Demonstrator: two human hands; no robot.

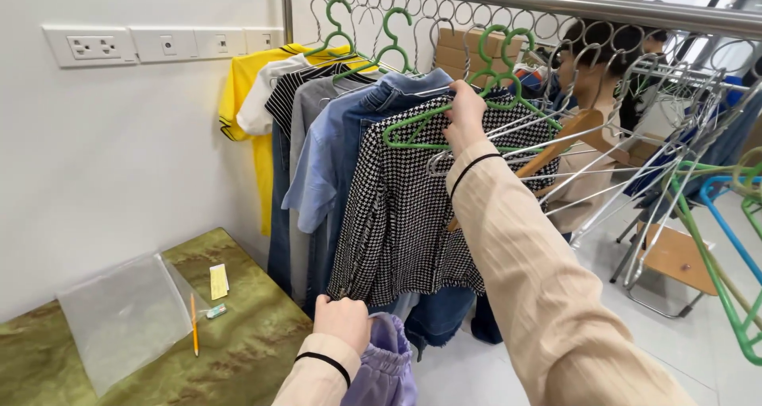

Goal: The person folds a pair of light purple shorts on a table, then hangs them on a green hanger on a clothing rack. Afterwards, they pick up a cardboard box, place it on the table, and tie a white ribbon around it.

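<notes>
My right hand (463,114) is raised to the clothes rail (508,1) and grips a green plastic hanger (413,128) lying against a black-and-white houndstooth garment (397,215). My left hand (343,320) is low in front, closed on a bunched lilac garment (386,366) with an elastic band. Both arms wear beige sleeves and a black band at the wrist. Left of the houndstooth piece hang a blue denim shirt (333,152), a grey top, a striped top and a yellow shirt (242,96).
Several empty wire, wooden and green hangers (571,136) crowd the rail to the right. A green-covered table (238,350) at lower left holds a clear plastic bag (119,319), a pencil (194,324) and small items. A person (591,80) stands behind the rail; a wooden chair (675,259) is on the floor.
</notes>
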